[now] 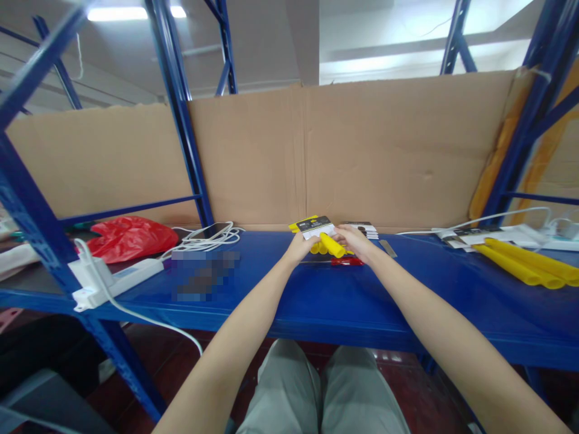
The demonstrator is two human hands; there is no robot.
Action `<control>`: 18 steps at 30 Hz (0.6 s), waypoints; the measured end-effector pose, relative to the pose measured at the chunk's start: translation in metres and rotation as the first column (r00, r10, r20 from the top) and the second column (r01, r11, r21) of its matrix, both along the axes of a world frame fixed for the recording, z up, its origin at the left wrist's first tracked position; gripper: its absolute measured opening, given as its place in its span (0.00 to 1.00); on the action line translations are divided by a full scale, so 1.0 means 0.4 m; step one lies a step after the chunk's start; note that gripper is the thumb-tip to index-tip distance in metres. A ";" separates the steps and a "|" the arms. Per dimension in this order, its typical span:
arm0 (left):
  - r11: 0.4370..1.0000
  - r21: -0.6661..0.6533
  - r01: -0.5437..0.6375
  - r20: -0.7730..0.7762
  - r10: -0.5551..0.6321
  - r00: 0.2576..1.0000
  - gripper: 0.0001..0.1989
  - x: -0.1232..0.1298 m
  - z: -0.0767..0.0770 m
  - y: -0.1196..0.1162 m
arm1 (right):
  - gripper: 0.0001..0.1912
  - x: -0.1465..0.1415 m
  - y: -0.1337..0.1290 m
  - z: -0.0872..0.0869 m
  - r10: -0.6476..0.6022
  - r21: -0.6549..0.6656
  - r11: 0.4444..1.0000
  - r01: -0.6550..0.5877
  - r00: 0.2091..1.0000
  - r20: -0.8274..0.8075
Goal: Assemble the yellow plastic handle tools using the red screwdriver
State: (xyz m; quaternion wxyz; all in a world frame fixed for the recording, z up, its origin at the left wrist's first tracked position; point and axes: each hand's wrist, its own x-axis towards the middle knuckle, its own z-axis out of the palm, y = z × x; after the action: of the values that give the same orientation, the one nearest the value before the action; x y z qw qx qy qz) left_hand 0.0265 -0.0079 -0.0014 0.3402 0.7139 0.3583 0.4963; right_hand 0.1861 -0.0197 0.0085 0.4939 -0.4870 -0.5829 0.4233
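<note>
Over the middle of the blue shelf, my left hand (pixel 300 246) is closed on a black-and-white printed card (pixel 315 226), pinching its near left edge. My right hand (pixel 355 239) comes in from the other side, with its fingers closed around a short yellow tube (pixel 332 246) just under the card. The fingers partly hide that grip. More yellow pieces lie behind and below the card. A red object (pixel 347 261), too small to name, rests on the shelf just below my right hand. Beyond that hand lies a stack of white and black cards (pixel 365 230).
Several long yellow tubes (pixel 534 265) lie at the right beside more printed cards (pixel 470 236). A small flat grey strip (pixel 388 248) is near my right wrist. Leftward are a white power strip (pixel 122 282), coiled white cable (pixel 210 238) and red plastic bag (pixel 131 238). Cardboard (pixel 384 150) stands behind.
</note>
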 end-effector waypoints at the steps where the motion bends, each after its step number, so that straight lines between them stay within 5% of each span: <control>1: 1.000 -0.007 0.022 0.055 -0.022 0.998 0.22 0.000 0.002 -0.001 | 0.11 0.004 0.003 -0.001 0.046 -0.030 0.998 -0.047 0.997 -0.058; 5: 0.996 -0.014 0.084 0.277 -0.077 0.958 0.24 0.005 0.002 0.003 | 0.07 0.013 0.000 0.006 0.132 -0.061 0.987 -0.149 0.966 -0.224; 10: 0.989 -0.023 0.147 0.583 -0.106 0.806 0.32 -0.001 0.008 0.010 | 0.12 0.027 -0.018 0.032 0.173 0.067 0.985 -0.160 0.924 -0.341; 15: 0.989 -0.149 0.012 0.705 0.098 0.703 0.32 -0.037 0.029 0.015 | 0.15 0.060 -0.020 0.051 0.265 0.151 0.963 -0.224 0.887 -0.377; 18: 0.969 -0.217 -0.119 0.739 0.242 0.628 0.27 -0.056 0.036 0.026 | 0.15 0.087 -0.007 0.060 0.196 0.148 0.979 -0.144 0.871 -0.450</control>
State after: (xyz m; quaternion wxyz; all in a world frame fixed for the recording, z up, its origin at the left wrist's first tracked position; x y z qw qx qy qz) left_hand 0.0040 0.0023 0.0129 0.4588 0.3727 0.2878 0.7535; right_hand 0.2211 -0.0224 0.0326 0.6053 -0.2912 -0.5114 0.5361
